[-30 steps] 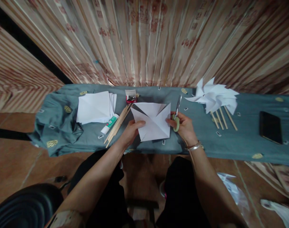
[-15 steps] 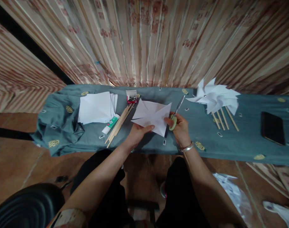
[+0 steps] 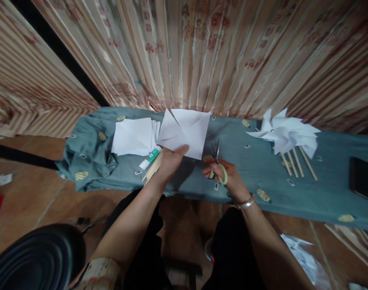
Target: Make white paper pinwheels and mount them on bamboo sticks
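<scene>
A white square of paper [image 3: 190,131] with slits cut in from its corners is pinched at its near edge by my left hand [image 3: 172,158], thumb on top. The paper is raised over the bench and hides what lies beneath it. My right hand [image 3: 224,175] is closed around the green handles of a pair of scissors [image 3: 217,159], apart from the paper on its near right side. The blades are parted a little and point away from me. Wooden sticks [image 3: 154,167] lie partly under my left wrist, beside a green and white glue stick [image 3: 150,158].
A stack of white paper [image 3: 132,137] lies at the left on the teal cloth [image 3: 232,137]. Paper pinwheels [image 3: 288,131] with wooden sticks lie at the right, and a dark phone-like object [image 3: 363,177] beyond them. A black round stool [image 3: 36,257] stands at lower left.
The paper has moved away from me, turned, and now covers the small red box. My right hand has let go of the paper and drawn back, the scissors now spread slightly.
</scene>
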Available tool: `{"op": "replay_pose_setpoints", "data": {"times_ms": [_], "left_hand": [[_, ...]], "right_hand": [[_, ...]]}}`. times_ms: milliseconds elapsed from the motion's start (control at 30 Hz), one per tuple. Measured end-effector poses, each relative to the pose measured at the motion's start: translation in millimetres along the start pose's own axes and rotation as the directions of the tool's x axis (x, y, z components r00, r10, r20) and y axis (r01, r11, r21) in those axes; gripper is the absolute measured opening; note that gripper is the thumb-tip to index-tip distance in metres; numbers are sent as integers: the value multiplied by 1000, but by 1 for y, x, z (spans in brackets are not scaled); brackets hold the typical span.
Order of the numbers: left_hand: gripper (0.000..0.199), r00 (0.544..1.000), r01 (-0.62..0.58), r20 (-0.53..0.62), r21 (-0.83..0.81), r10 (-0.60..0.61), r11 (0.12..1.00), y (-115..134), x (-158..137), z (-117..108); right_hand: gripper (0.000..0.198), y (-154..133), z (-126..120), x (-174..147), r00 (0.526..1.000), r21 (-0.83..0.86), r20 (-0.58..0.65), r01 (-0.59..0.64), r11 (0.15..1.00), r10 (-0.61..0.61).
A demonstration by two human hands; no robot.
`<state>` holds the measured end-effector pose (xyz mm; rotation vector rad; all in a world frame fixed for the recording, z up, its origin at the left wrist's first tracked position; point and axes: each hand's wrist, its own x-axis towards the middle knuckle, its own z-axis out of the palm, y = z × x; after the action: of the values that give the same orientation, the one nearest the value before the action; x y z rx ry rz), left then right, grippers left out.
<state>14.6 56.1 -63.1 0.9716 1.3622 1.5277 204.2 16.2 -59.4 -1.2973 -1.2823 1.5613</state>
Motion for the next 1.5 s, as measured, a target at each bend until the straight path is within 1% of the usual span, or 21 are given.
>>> {"op": "replay_pose_setpoints", "data": {"times_ms": [67,133,233,367,533,867,1033,1233,1300,1500], "left_hand": [[59,999,-42,-31,-30,41,999,2,6,-2],[63,998,-58,-35,-39,57,998,2,8,-3],[65,997,-68,-23,-22,68,997,0,9,-4],[64,996,-87,-2,5,87,996,-5,10,-4],[64,994,-112,0,55,112,992,-9,9,-4],[46,999,-53,19,110,51,992,-3,3,1],[38,998,-57,39,118,53,991,-5,2,0],[31,995,-80,61,132,73,988,-5,0,-1],[32,995,-77,70,132,68,988,-4,0,-1],[43,997,-67,49,150,60,986,-2,1,0]], "right_hand": [[55,-1,2,-4,991,-46,129,-34,998,40],[53,-3,3,-7,972,-89,223,-60,994,79],[52,-5,4,-9,953,-139,276,-87,986,123],[56,-4,4,-9,953,-165,269,-99,981,142],[54,-2,4,-7,952,-181,278,-77,980,127],[55,0,5,-6,957,-178,264,-76,981,122],[54,0,5,-5,960,-173,263,-48,984,93],[54,-1,6,-4,959,-179,264,-59,982,105],[54,0,6,-4,960,-176,260,-60,983,105],[54,2,5,-4,958,-157,262,-79,985,118]]}}
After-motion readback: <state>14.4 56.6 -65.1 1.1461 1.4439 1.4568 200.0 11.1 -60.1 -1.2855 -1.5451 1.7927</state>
